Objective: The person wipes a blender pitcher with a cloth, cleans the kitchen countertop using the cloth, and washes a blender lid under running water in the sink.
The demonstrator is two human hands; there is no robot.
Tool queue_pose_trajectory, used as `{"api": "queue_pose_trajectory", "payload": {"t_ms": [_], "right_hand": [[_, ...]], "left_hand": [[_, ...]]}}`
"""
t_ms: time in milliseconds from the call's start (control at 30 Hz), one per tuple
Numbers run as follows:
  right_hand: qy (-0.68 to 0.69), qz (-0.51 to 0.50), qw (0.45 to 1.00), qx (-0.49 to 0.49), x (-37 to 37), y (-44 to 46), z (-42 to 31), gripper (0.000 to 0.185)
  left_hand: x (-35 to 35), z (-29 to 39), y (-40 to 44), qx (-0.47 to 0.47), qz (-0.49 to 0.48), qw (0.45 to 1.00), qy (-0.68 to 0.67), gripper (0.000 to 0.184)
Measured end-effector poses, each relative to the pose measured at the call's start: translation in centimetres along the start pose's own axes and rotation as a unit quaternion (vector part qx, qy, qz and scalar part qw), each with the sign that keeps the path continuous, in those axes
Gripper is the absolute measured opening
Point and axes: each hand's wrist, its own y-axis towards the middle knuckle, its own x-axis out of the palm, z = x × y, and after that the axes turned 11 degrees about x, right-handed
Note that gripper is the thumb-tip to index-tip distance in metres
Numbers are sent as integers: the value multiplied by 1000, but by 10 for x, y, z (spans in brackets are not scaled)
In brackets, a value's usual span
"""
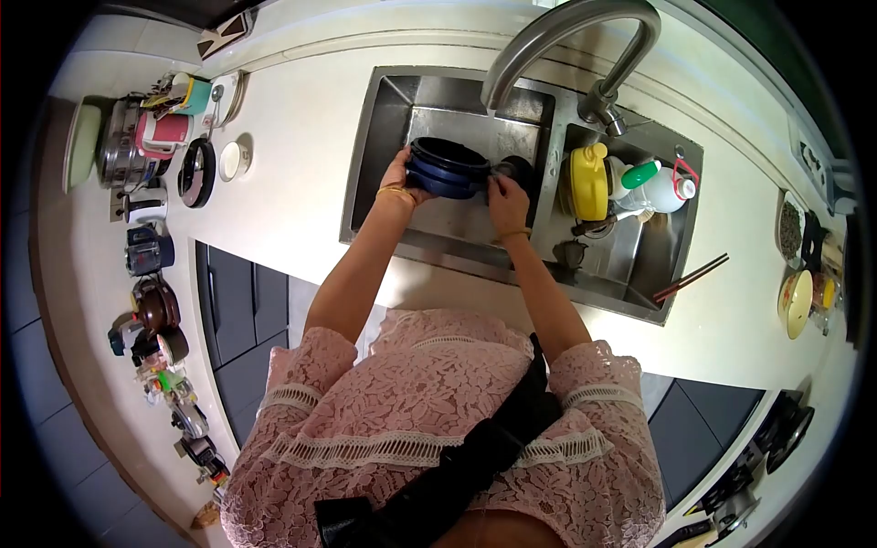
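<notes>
Left grip: the left hand is closed on the left side of the blue pot, fingers wrapped at its outer wall.
Right grip: the right hand has its fingers bent and drawn together at the pot's right side. Whether they pinch the edge, a handle or some small item there cannot be told.
Pot: round, dark inside, mouth facing up; held over the large basin, between the two hands. Contact with the basin floor cannot be confirmed.
Progress: judged as work under way. The pot is in hand; it has not been set aside. Its inner surface is too dark to pass as clean or dirty, so what remains cannot be certified.
Arms: both reach forward from the body, the forearms converging on the pot; elbows bent and apart. A yellow band sits at the left wrist.
Dark round item: just beside the right fingers; identity not established.
Tap: arched above the large basin, spout beyond the pot; no stream of water visible.
Small basin: to the right; contains a yellow bottle and a white bottle.
Chopsticks: lying at the small basin's near right corner, partly on the counter.
Left counter: a white cup stands near a round lid.
</notes>
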Motion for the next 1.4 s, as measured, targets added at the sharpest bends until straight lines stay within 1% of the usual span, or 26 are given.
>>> {"api": "queue_pose_trajectory", "payload": {"t_ms": [67,133,267,333,467,533,567,633,667,733,767,833,867,900,967,1000,1033,1067,1100,1133,1200,1233,1300,1333,1367,1400], "right_hand": [[-10,6,1000,-21,-4,-3,-3,23],[9,17,999,-48,-4,-2,-2,23],[50,3,998,-24,-5,-2,-2,23],[56,10,998,-31,-5,-3,-2,23],[50,-11,998,-37,-7,-12,-12,22],[91,-15,993,-75,-1,-18,-17,22],[91,-15,993,-76,1,-20,-19,22],[75,61,981,-169,4,-23,-21,21],[75,61,981,-169,5,-23,-22,21],[82,30,995,-54,3,-20,-22,21],[82,32,995,-54,2,-14,-19,21],[143,-35,981,123,2,-2,-12,22],[207,16,973,106,8,0,-8,25],[208,13,972,105,10,1,-7,25],[186,-37,978,85,11,5,-3,26],[185,-35,978,87,8,2,-6,26],[147,-37,985,79,5,-3,-16,26],[109,-39,991,71,5,-7,-23,26],[108,-40,991,71,7,-9,-23,26],[78,-45,996,27,10,-10,-23,26],[39,-45,997,-46,16,-17,-25,24],[38,-45,997,-46,18,-19,-25,24],[81,17,993,-84,24,-22,-22,22],[82,15,993,-83,24,-21,-19,22],[97,-7,994,-46,22,-18,-16,22],[111,-28,993,-8,19,-17,-15,21]], "left_hand": [[-1,-1,5,-2,-12,1000,-5,45],[2,-2,6,44,13,999,5,41],[4,-4,8,48,19,998,31,42],[0,-7,12,69,-5,996,52,46],[1,-17,8,112,-4,992,63,49],[-2,-27,13,221,37,973,48,49],[-3,-32,16,221,37,973,48,49],[1,-38,12,290,52,955,34,48],[1,-41,10,293,77,952,30,48],[1,-45,2,301,62,951,19,46],[2,-45,0,311,46,949,7,45],[-3,-43,1,296,21,955,-5,43],[-6,-43,2,272,27,962,6,43],[-10,-44,3,248,35,968,17,44],[-12,-47,7,260,51,964,24,44],[-12,-49,7,268,65,961,14,44],[-14,-50,9,278,81,957,2,45],[-18,-52,16,279,82,957,1,45],[-28,-56,30,302,76,950,-20,42],[-29,-56,33,324,70,943,-42,39],[-28,-56,29,330,78,940,-30,38],[-25,-55,24,336,87,938,-15,37],[-21,-56,19,334,97,937,-14,41],[-20,-58,20,354,98,930,8,43],[-19,-59,21,373,97,922,30,45],[-20,-60,21,394,86,914,33,43]]}}
